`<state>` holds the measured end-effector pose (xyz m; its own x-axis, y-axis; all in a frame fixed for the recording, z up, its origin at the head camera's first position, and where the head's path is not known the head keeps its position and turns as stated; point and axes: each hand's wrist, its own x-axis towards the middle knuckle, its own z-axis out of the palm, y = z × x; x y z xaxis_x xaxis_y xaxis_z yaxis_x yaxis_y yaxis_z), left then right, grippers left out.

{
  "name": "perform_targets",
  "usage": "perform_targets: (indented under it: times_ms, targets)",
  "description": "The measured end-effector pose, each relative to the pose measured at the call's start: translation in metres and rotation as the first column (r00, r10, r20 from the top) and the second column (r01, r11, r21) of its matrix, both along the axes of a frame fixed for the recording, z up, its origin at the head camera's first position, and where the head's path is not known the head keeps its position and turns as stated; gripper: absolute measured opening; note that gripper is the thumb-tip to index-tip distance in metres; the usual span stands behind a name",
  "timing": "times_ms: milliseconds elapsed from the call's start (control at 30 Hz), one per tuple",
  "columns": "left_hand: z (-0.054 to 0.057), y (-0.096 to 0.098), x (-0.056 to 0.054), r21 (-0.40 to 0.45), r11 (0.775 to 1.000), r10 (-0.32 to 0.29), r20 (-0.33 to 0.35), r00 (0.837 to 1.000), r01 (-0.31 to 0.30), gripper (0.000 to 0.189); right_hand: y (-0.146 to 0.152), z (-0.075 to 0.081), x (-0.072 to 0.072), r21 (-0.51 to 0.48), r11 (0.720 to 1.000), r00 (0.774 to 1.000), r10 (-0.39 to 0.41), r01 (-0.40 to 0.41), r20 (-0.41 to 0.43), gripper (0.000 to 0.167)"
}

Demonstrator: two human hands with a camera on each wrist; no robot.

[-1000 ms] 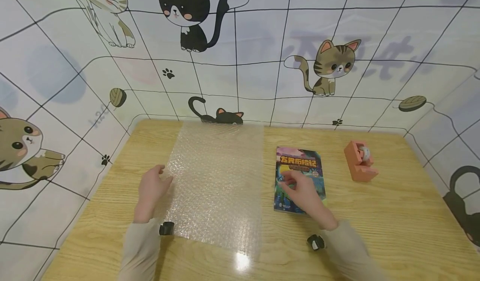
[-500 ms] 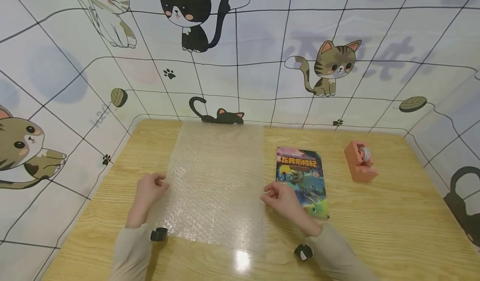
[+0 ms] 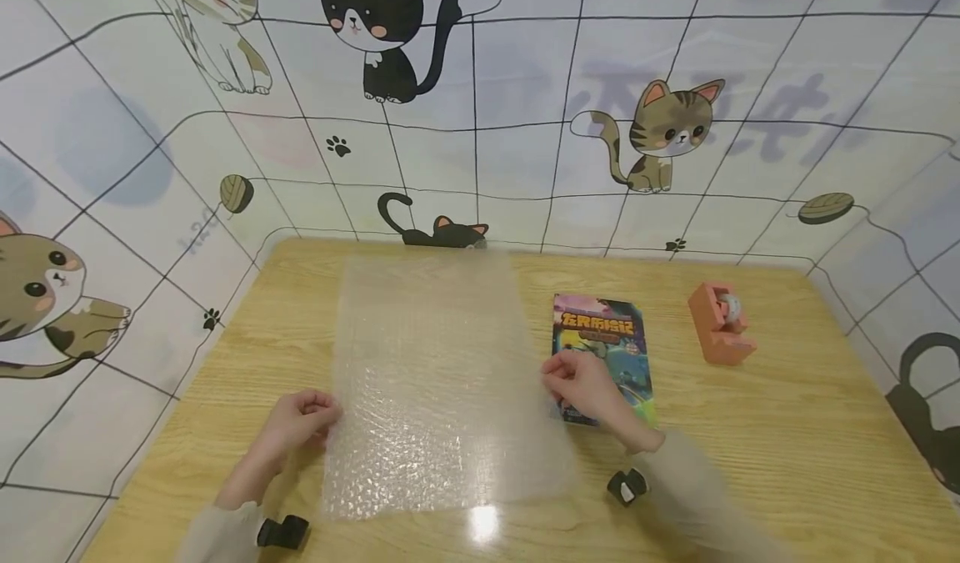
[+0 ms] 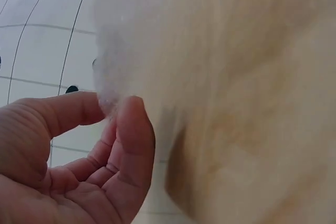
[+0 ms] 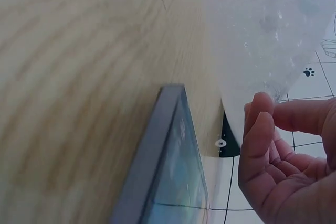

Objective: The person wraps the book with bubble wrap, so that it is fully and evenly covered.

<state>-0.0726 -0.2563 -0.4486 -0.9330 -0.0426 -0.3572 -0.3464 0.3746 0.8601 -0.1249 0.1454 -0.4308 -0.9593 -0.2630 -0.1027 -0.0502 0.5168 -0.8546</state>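
A clear bubble wrap sheet [image 3: 427, 379] lies along the wooden table [image 3: 750, 429], its near part raised slightly. My left hand [image 3: 324, 414] pinches the sheet's left edge between thumb and forefinger; the left wrist view shows that pinch on the bubble wrap [image 4: 157, 35]. My right hand [image 3: 553, 374] pinches the right edge, and the right wrist view shows its fingertips [image 5: 258, 109] on the bubble wrap [image 5: 262, 30]. A colourful book [image 3: 600, 338] lies flat just right of the sheet, partly under my right hand; its edge [image 5: 157, 161] is close to that hand.
An orange tape dispenser [image 3: 720, 323] stands on the table right of the book. A wall covering printed with cartoon cats [image 3: 480, 113] encloses the table at the back and both sides. Bare wood shows at the front right.
My right hand left the book and took the sheet's right edge. Both hands have drawn back toward me, and the sheet has slid nearer with its far end off the back wall.
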Motion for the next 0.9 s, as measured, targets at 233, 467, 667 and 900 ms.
perform_targets:
  times_ms: [233, 467, 667, 900]
  targets:
    - [-0.003, 0.016, 0.014, 0.186, 0.982, -0.042, 0.045, 0.998, 0.033, 0.016, 0.020, 0.011, -0.019, -0.015, 0.999, 0.998, 0.053, -0.053, 0.027, 0.012]
    - [0.000, 0.031, 0.024, 0.254, 0.964, -0.096, 0.075, 0.993, 0.075, 0.015, 0.034, 0.017, -0.038, 0.036, 0.994, 0.994, 0.106, -0.107, 0.018, 0.012]
    - [-0.001, 0.044, 0.036, 0.284, 0.949, -0.167, 0.094, 0.981, 0.134, 0.018, 0.045, 0.013, -0.053, 0.046, 0.983, 0.984, 0.179, -0.178, -0.024, 0.009]
    - [-0.010, 0.056, 0.047, 0.315, 0.936, -0.206, 0.132, 0.970, 0.156, 0.016, 0.050, 0.007, -0.062, 0.065, 0.980, 0.982, 0.189, -0.188, 0.001, 0.008]
